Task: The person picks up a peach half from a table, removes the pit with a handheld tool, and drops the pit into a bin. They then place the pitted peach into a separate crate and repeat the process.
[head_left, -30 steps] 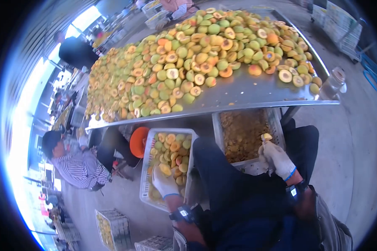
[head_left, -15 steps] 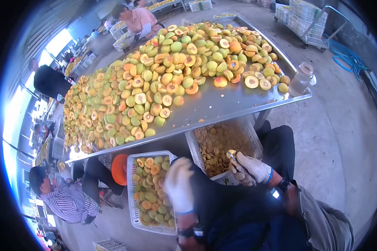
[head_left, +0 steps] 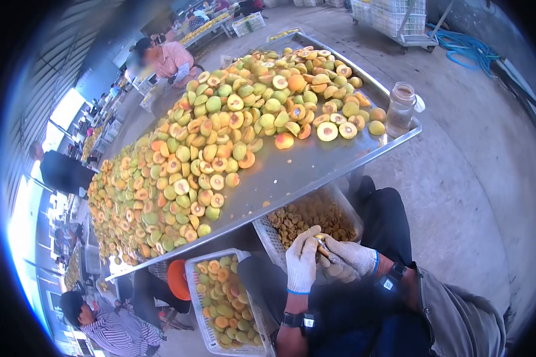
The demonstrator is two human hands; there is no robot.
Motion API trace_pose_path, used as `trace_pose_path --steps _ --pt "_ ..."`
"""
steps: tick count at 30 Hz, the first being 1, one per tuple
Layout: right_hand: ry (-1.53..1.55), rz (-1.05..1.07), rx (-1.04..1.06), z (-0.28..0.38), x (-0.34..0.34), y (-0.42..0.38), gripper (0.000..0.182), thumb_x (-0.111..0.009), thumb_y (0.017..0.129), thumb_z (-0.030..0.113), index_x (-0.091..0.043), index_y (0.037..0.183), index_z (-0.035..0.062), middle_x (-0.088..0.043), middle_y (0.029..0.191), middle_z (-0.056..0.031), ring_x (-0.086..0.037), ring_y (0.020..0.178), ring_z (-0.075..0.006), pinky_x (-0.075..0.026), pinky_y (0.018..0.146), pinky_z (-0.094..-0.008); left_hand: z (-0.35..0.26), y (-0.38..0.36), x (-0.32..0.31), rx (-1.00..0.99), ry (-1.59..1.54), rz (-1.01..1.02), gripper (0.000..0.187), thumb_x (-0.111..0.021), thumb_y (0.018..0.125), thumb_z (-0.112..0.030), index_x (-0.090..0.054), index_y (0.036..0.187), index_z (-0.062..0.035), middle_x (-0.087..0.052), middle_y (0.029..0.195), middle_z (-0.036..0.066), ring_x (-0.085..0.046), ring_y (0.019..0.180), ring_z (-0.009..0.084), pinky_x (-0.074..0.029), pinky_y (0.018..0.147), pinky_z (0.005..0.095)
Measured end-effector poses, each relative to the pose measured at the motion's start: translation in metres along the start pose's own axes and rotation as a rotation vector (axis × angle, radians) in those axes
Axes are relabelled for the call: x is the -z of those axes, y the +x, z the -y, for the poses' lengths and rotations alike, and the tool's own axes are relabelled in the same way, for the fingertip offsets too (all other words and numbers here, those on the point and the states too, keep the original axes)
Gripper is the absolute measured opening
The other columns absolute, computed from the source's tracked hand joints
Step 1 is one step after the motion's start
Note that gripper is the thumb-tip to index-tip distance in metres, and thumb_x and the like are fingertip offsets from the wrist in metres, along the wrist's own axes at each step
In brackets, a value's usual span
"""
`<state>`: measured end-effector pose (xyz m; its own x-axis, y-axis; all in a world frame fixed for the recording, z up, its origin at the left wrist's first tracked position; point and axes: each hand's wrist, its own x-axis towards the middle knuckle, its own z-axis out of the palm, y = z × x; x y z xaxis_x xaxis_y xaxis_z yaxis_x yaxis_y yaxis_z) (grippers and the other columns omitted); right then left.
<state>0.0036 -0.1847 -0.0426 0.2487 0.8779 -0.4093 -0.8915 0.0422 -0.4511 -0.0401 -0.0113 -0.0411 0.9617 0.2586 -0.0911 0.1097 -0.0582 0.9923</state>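
Note:
My left hand [head_left: 302, 262] and my right hand [head_left: 350, 257], both in white knit gloves, meet above the crate of brown pits. The right hand's fingers are wrapped round a small metal hand tool [head_left: 322, 244] that points toward the left hand. Bent round the tool's tip, the left fingers are closed; a sliver of yellow-orange shows there, but most of what they hold is hidden. In front lies a large heap of cut peaches [head_left: 220, 131], green to orange, on a metal table [head_left: 292, 172]. Some halves show pits in their cut faces.
A white crate of peaches [head_left: 226, 300] stands at my left, a pit crate [head_left: 268, 238] under the table edge. An orange bucket [head_left: 177, 279] is beside a seated co-worker [head_left: 116, 327]. A clear jar [head_left: 401, 110] stands at the table corner. Blue hose [head_left: 467, 50] lies behind.
My left hand has moved from over the peach crate, right and up, to meet my right hand. The right hand has stayed near the pit crate. The camera view has shifted.

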Motion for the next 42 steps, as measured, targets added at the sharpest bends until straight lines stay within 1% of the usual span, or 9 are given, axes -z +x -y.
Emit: trace_pose_path --steps 9,11,17,25,29,36,38,40,42 --pt "0.228 0.234 0.005 -0.003 0.03 0.003 0.06 -0.035 0.106 0.069 -0.058 0.099 0.014 -0.046 0.06 0.0019 -0.036 0.038 -0.0074 -0.029 0.033 -0.024 -0.007 0.013 -0.019 0.01 -0.263 0.074 0.041 -0.053 0.101 -0.005 -0.058 0.14 0.0049 -0.064 0.139 0.019 -0.066 0.119 0.0244 -0.052 0.104 0.0376" --pt "0.218 0.147 0.018 0.002 0.025 0.001 0.061 -0.034 0.106 0.069 -0.057 0.097 0.0136 -0.044 0.06 0.0034 -0.036 0.04 -0.0066 -0.03 0.034 -0.0237 -0.01 0.028 -0.015 -0.184 -0.121 -0.092 0.046 -0.054 0.1 -0.007 -0.055 0.144 0.0055 -0.059 0.145 0.018 -0.066 0.12 0.0236 -0.051 0.105 0.0355" --pt "0.123 -0.187 0.189 0.0 0.028 0.02 0.06 -0.035 0.108 0.065 -0.057 0.091 0.0123 -0.052 0.059 0.0003 -0.041 0.035 -0.0096 -0.034 0.031 -0.0253 -0.066 0.131 -0.001 -0.154 0.337 -0.32 0.03 -0.061 0.099 -0.012 -0.071 0.121 0.0058 -0.075 0.113 0.017 -0.068 0.103 0.0212 -0.053 0.093 0.0361" --pt "0.141 -0.267 0.254 0.011 0.029 0.009 0.053 -0.036 0.112 0.055 -0.053 0.096 0.0071 -0.048 0.055 -0.0019 -0.042 0.034 -0.0126 -0.037 0.034 -0.0273 -0.007 0.312 -0.012 -0.373 0.825 -0.295 0.042 -0.068 0.087 -0.033 -0.072 0.117 -0.0032 -0.072 0.115 0.019 -0.065 0.109 0.0408 -0.05 0.099 0.0493" --pt "0.186 -0.293 0.254 0.026 0.026 0.003 0.048 -0.036 0.113 0.05 -0.052 0.098 0.0075 -0.048 0.058 -0.0034 -0.043 0.037 -0.0141 -0.039 0.037 -0.028 0.018 0.357 -0.015 -0.371 1.156 -0.167 0.056 -0.073 0.084 -0.039 -0.064 0.13 -0.0079 -0.064 0.128 0.018 -0.059 0.121 0.0387 -0.05 0.099 0.0517" --pt "0.118 -0.258 0.248 0.027 0.022 0.005 0.044 -0.039 0.113 0.048 -0.052 0.096 0.0099 -0.052 0.069 0.0006 -0.05 0.046 -0.0087 -0.046 0.044 -0.0238 0.02 0.363 -0.007 -0.309 1.253 -0.128 0.051 -0.074 0.087 -0.032 -0.064 0.124 0.0007 -0.066 0.121 0.023 -0.064 0.114 0.0381 -0.052 0.097 0.0494" --pt "0.002 -0.237 0.299 0.026 0.021 0.004 0.04 -0.04 0.112 0.046 -0.053 0.098 0.0112 -0.054 0.072 0.001 -0.054 0.052 -0.0077 -0.046 0.046 -0.0223 0.025 0.356 0.009 -0.034 0.464 -0.054 0.041 -0.069 0.092 -0.027 -0.064 0.119 0.0031 -0.07 0.107 0.02 -0.068 0.098 0.0346 -0.056 0.085 0.0445" --pt "-0.078 -0.294 0.309 0.035 0.012 -0.003 0.037 -0.041 0.112 0.044 -0.054 0.099 0.0119 -0.055 0.073 0.0015 -0.055 0.055 -0.0069 -0.046 0.047 -0.0214 -0.013 0.296 0.011 0.16 -0.324 0.081 0.029 -0.059 0.101 -0.023 -0.065 0.113 0.0024 -0.07 0.102 0.013 -0.065 0.077 0.0189 -0.053 0.064 0.032" --pt "-0.169 -0.342 0.359 0.02 0.018 0.009 0.031 -0.046 0.112 0.039 -0.057 0.103 0.0106 -0.058 0.078 0.0026 -0.059 0.064 -0.0075 -0.048 0.055 -0.0226 -0.032 0.241 0.006 0.086 -0.302 0.091 0.034 -0.05 0.104 -0.027 -0.062 0.118 0.0015 -0.07 0.105 0.017 -0.064 0.078 0.0226 -0.051 0.064 0.0337"
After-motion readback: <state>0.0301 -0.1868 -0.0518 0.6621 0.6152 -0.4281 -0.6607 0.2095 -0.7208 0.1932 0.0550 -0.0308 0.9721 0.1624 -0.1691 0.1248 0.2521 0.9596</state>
